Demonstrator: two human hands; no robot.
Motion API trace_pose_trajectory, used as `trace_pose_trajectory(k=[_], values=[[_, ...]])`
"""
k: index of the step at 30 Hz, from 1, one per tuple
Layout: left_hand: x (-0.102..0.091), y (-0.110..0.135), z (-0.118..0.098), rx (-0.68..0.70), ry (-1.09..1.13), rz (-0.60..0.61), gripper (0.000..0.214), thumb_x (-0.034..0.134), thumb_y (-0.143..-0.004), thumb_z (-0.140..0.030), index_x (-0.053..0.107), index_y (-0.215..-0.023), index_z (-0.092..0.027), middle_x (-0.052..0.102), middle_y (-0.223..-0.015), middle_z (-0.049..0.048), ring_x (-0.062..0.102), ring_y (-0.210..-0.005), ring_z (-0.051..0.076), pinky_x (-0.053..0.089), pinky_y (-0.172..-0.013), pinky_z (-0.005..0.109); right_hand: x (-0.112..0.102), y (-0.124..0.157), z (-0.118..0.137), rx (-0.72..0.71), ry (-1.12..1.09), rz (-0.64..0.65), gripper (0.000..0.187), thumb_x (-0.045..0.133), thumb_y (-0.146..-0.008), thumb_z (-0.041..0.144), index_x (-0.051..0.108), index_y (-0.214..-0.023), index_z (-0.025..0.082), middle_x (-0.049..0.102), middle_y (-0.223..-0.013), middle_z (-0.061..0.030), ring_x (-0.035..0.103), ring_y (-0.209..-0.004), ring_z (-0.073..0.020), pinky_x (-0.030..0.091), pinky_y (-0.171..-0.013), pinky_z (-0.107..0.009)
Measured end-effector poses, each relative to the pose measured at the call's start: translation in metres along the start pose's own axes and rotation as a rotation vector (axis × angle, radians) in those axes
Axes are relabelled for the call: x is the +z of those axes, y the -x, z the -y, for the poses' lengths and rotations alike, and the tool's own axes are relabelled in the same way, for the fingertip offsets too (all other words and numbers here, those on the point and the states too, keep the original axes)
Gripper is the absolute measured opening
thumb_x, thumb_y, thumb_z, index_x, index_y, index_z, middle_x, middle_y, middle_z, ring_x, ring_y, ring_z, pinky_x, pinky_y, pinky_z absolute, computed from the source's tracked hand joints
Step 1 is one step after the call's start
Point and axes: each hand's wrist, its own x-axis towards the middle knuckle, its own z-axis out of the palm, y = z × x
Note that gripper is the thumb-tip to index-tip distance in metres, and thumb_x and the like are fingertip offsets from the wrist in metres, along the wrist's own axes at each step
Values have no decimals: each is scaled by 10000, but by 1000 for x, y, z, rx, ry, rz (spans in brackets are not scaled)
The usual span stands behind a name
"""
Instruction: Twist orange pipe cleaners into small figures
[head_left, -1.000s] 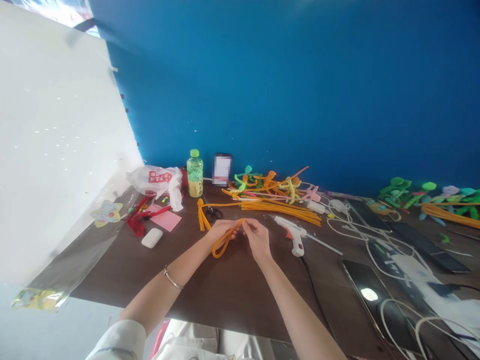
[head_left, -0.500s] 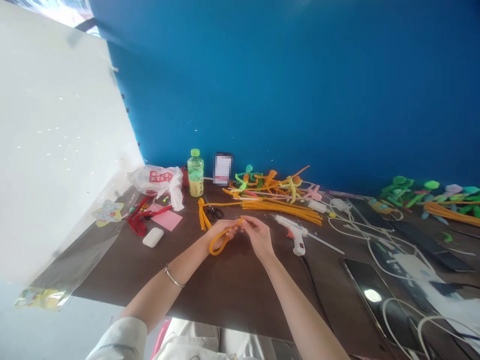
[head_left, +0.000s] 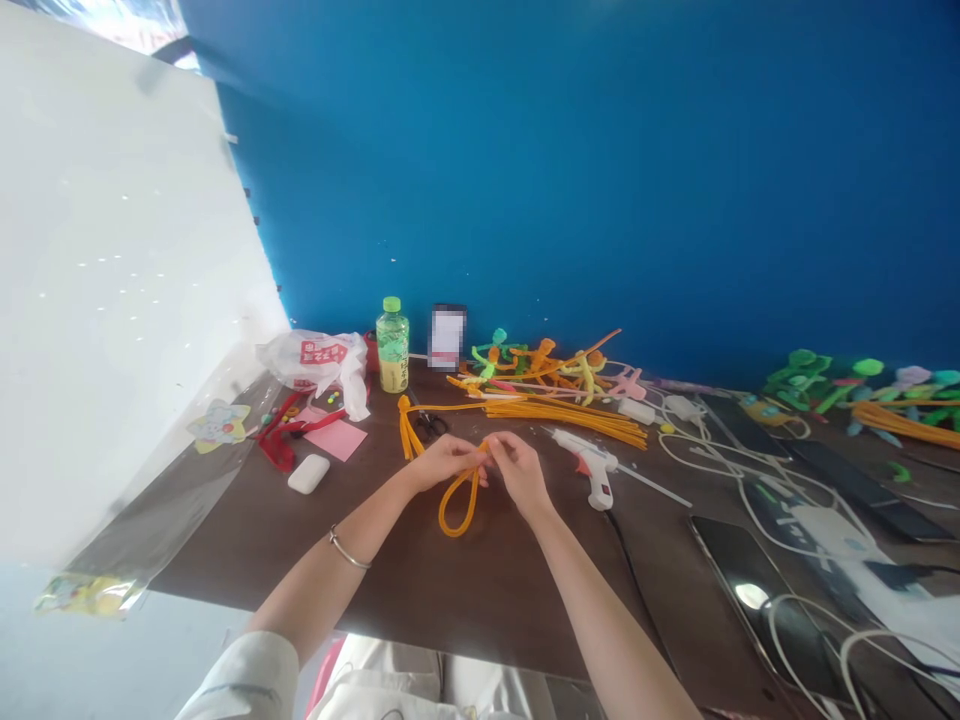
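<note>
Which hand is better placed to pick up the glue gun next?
Probably the right hand: it is the closer of the two to the white hot glue gun. The left hand lies farther away, past the right, and both hold the orange pipe cleaner loop.

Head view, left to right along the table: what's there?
Star sticker → white case → pink paper → plastic bottle → scissors → orange pipe cleaner loop → glue gun → phone
</note>
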Motion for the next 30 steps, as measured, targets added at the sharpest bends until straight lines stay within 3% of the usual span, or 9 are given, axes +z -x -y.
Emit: trace_pose_trajectory(k=[4,8,11,13,19,24,27,30], values=[[-2,-6,4,164,110,-301,365,662,-657,-443,678,-799,-107,631,-719,63,570,-686,125,427,-696,251,6,0,-7,55,-225,-94,336,548,-747,507,515,-921,221,603,-823,-23,575,-651,-140,496,-627,-293],[-2,-9,7,190,167,-455,364,641,-682,-441,677,-869,-131,577,-708,21,495,-637,82,384,-625,210,14,3,-8,161,-253,111,378,668,-637,493,533,-832,199,614,-737,-20,584,-622,-150,500,-609,-302],[0,-9,6,172,211,-501,368,630,-689,-448,667,-892,-143,507,-621,-14,443,-574,70,360,-577,210,17,6,-2,211,-256,225,349,725,-583,440,580,-753,171,617,-678,-8,575,-600,-138,485,-624,-299],[0,-9,5,191,294,-514,337,637,-694,-419,658,-895,-149,490,-609,-23,438,-564,64,364,-582,207,15,7,3,245,-330,262,296,712,-617,417,603,-718,161,615,-672,-3,575,-624,-124,473,-661,-286],[-10,-9,-3,245,676,-606,127,592,-770,-291,606,-829,-180,605,-855,15,565,-741,74,433,-750,220,8,9,12,297,-605,373,239,684,-675,403,623,-698,173,631,-776,-22,620,-828,-170,462,-825,-356],[-15,-10,-12,296,767,-608,92,543,-812,-249,574,-795,-164,620,-899,33,591,-856,90,447,-843,241,11,5,3,381,-653,227,248,725,-635,388,665,-724,165,663,-745,-43,649,-821,-210,468,-851,-414],[-14,-10,-16,309,793,-629,86,542,-814,-232,568,-777,-159,594,-798,13,574,-748,61,460,-803,221,12,3,-3,406,-628,122,234,756,-599,351,678,-702,156,655,-664,-43,647,-722,-190,492,-813,-401],[-15,-7,-21,279,777,-559,92,538,-815,-225,566,-766,-152,477,-626,-27,466,-549,27,451,-646,169,10,2,-7,368,-527,86,244,743,-606,370,678,-711,159,643,-642,-37,627,-662,-174,509,-733,-373]])
